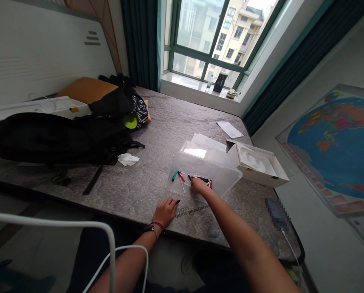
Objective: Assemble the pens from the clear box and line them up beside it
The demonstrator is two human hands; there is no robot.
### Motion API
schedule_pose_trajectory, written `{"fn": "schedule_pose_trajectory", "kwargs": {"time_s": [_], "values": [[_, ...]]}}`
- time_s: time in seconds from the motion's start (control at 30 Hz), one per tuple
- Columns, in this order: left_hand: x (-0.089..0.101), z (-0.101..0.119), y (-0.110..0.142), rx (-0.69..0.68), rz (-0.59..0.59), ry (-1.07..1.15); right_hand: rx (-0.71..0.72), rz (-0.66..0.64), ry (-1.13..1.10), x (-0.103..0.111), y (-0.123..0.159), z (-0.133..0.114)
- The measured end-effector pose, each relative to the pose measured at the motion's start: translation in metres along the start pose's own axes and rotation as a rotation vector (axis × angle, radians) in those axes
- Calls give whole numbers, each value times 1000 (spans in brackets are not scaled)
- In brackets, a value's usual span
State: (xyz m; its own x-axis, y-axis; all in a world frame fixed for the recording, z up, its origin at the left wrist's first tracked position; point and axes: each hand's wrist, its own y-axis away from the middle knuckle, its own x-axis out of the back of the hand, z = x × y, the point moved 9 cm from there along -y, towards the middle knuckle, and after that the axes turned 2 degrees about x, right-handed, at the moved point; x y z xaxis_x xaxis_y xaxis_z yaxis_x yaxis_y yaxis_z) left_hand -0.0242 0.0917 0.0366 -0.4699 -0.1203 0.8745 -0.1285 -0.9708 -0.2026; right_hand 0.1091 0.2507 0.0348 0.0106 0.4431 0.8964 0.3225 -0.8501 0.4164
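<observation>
A clear plastic box (200, 165) lies on a quilted grey mattress (133, 191), with several marker pens inside it. My right hand (199, 185) reaches over the box's near part, its fingertips at a bunch of black pens (200, 178). Whether those fingers grip a pen, I cannot tell. To the left lie a teal marker (174, 176) and a red marker (181, 176). My left hand (166, 211) rests on the mattress near its front edge, just below the box, holding nothing.
An open white cardboard box (257, 162) stands right of the clear box, with loose papers (230, 129) behind. A black backpack (56, 138) lies at left. A pixelated phone (276, 213) with a white cable sits at the right edge. A white metal tube (53, 219) crosses the near left.
</observation>
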Motion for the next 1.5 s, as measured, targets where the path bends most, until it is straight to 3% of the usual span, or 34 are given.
{"fn": "schedule_pose_trajectory", "kwargs": {"time_s": [0.13,0.2,0.33,0.4,0.5,0.6,0.83,0.97,1.3,1.5], "values": [[-1,0,0,4,-7,2,11,77,-24,7,13,-1],[-1,-1,-1,9,-11,3,23,180,-101,10,30,0],[-2,-2,-1,8,-18,-2,61,435,-544,4,81,6],[-2,-2,0,2,-18,-5,110,401,-834,-13,102,1],[-2,-1,0,-6,-17,-13,77,217,-1266,-45,121,-10],[-2,-1,0,-6,-9,-17,33,137,-1468,-56,129,-19],[0,0,0,-9,5,-20,194,368,-1193,-16,130,-33],[2,1,0,-11,-2,-20,273,424,-1077,0,126,-48],[2,2,-1,-19,-16,-28,331,375,-925,-2,119,-61],[3,2,0,-16,-7,-17,310,431,-945,6,122,-55]]}}
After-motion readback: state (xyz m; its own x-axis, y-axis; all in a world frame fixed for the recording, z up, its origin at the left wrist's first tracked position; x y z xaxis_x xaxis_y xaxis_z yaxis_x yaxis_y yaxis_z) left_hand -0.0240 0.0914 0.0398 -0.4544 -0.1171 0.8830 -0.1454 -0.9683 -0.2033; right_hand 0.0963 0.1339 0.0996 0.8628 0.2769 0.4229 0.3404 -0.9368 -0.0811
